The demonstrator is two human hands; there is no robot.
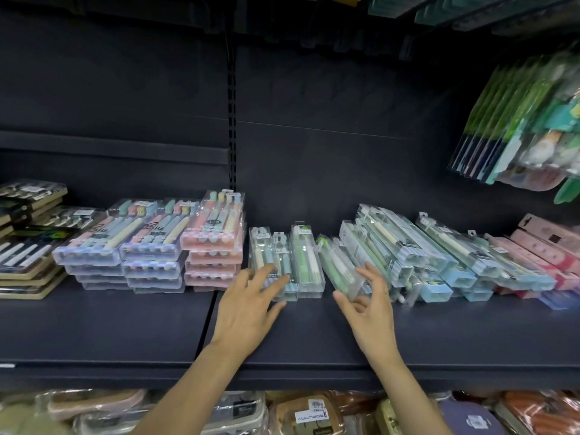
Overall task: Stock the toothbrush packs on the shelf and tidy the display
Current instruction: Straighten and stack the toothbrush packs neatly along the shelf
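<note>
With her left hand (251, 301) resting flat on the clear blue-based toothbrush pack (280, 271) on the dark shelf (125, 321), her right hand (370, 309) pinches a tilted green-brush pack (337, 268) that might knock the leaning heap (408, 255) beside it.

Dim, dark shelving; edges bow and blur, worst at right.

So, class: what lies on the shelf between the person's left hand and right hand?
In the head view, an upright clear pack with a green toothbrush lies between the left hand and right hand; below it, bare dark shelf.
</note>
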